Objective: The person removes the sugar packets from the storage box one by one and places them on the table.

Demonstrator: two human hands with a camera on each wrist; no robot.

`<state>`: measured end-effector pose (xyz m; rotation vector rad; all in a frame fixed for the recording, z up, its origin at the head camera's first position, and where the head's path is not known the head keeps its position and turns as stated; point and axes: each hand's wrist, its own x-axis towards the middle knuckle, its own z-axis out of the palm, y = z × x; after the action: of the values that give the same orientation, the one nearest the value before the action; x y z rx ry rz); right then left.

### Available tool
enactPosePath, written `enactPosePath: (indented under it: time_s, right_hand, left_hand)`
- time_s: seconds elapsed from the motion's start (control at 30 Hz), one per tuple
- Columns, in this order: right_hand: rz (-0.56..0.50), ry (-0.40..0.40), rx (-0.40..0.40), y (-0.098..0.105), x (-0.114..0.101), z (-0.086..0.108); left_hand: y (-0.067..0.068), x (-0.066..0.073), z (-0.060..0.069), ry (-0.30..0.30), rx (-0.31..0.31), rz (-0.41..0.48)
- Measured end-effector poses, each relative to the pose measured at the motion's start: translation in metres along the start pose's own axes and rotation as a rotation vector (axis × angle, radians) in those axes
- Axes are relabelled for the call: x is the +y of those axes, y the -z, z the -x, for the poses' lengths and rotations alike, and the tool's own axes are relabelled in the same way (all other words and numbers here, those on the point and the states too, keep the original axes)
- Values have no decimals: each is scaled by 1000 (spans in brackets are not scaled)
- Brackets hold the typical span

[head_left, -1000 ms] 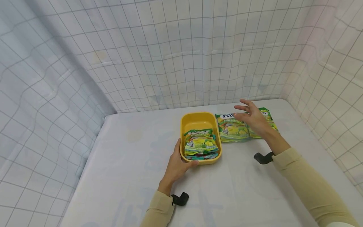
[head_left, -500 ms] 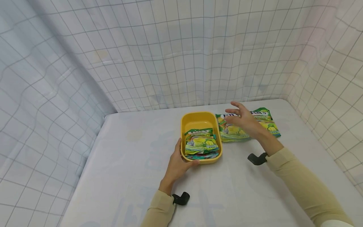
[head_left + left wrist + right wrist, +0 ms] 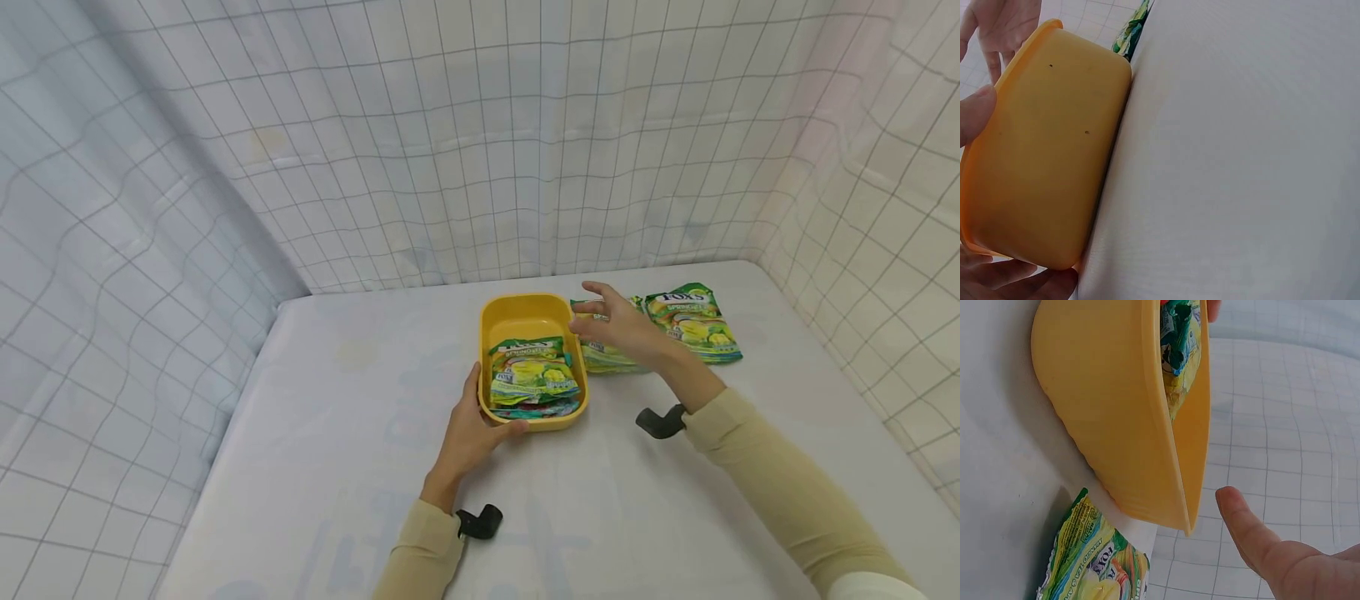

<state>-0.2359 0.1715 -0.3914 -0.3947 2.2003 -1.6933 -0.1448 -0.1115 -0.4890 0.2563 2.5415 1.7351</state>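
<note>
Grid-lined white sheets [image 3: 487, 142] enclose the space from nine o'clock through twelve to three. A white table [image 3: 330, 467] carries, near centre, a deep, round-cornered yellow box [image 3: 525, 312]. Two green-and-yellow bags [image 3: 695, 322] lie toward three o'clock; a matching bag [image 3: 534, 373] sits in the box's six-o'clock half. Left hand [image 3: 465, 439] grips its seven-o'clock corner; right hand [image 3: 621, 331], loose-fingered, holding nothing, hovers at two.

The left arm [image 3: 420, 554] reaches forward, the left hand [image 3: 467, 437] stretched into a grip, thumb [image 3: 510, 429] wide of the fingers [image 3: 469, 387]. The right arm [image 3: 802, 496] slants in from the person's right, the right hand [image 3: 618, 329] raised farther forward, fingers [image 3: 597, 289] loosely spread apart. Both wrists [image 3: 697, 383] show bare beyond beige sleeves [image 3: 423, 542].
</note>
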Motion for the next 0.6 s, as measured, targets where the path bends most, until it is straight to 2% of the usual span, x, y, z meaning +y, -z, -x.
enactPosePath:
  time_s: [0.13, 0.5, 0.6]
  right_hand:
    - [31, -24, -12, -7, -2, -2]
    - [143, -164, -15, -29, -13, -10]
    - [159, -180, -17, -35, -14, -12]
  left_hand:
    - [1, 0, -1, -4, -1, 3]
    - [0, 1, 0, 0, -5, 7]
    - [1, 1, 0, 7, -1, 2]
